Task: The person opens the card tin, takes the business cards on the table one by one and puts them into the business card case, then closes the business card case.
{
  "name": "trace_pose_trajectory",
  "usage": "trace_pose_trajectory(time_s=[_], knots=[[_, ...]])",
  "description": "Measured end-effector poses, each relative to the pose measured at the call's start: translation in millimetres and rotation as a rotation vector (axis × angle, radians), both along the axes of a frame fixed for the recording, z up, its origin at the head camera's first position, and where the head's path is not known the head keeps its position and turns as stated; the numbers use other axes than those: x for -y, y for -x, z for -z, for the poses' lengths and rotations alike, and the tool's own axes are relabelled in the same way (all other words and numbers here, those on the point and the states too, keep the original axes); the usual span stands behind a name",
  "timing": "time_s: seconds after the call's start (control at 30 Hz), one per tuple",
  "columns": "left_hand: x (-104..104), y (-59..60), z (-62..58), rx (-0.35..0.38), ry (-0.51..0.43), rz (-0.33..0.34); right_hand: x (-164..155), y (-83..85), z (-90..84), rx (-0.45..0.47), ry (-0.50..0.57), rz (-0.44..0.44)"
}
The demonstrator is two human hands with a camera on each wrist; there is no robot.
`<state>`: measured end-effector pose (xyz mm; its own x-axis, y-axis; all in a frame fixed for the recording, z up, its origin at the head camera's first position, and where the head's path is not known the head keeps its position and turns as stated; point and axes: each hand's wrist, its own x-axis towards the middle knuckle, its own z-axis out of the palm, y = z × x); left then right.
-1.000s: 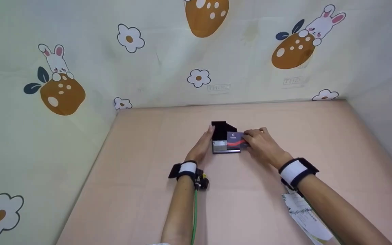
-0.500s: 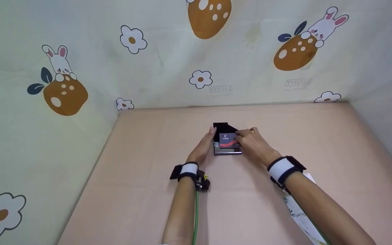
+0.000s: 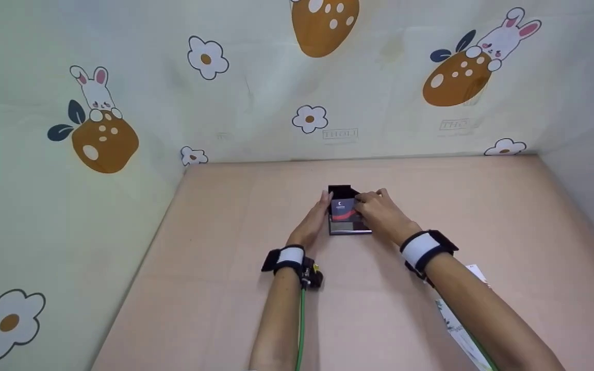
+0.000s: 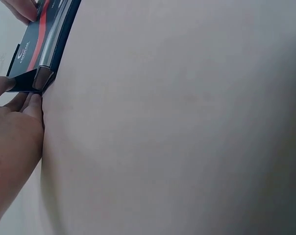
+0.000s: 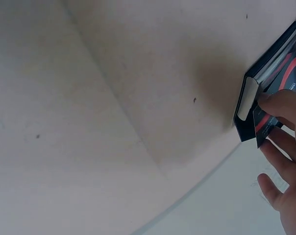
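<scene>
A small black card case (image 3: 350, 233) with a silver metal front edge stands with its lid up near the middle of the table. My left hand (image 3: 311, 224) grips its left side, the thumb over the edge and fingers behind, as the left wrist view shows. Between thumb and fingers of my right hand (image 3: 384, 214) is a dark business card (image 3: 342, 210) with a red stripe and a white crescent logo. The card overlaps the case's inside, its left end close to the case's left side. In the right wrist view, the card (image 5: 264, 120) slants at the case's end wall (image 5: 247, 100).
Under the right forearm lies a white printed leaflet (image 3: 459, 330), partly hidden, with another white piece (image 3: 477, 273) beyond the arm. Behind the peach tabletop (image 3: 245, 206) rises a patterned wall sheet (image 3: 256, 103). A green cable (image 3: 301, 319) runs along the left forearm.
My right hand has brought the card leftward, from jutting out past the case's right side to lying over its inside. The left hand keeps its grip on the case.
</scene>
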<state>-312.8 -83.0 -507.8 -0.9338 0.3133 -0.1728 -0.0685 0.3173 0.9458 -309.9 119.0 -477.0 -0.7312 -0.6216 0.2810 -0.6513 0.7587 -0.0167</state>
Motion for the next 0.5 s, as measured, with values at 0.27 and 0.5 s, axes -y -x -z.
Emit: trace_pose_trajectory(time_s=[0.27,0.5], knots=[[-0.9,0.0,1.3,0.011,0.001,0.002,-1.5,2.2,-2.3,0.078,-0.037,0.004],[-0.9,0.1,0.6,0.006,-0.013,-0.016,0.9,1.7,-4.4,0.143,-0.025,0.028]])
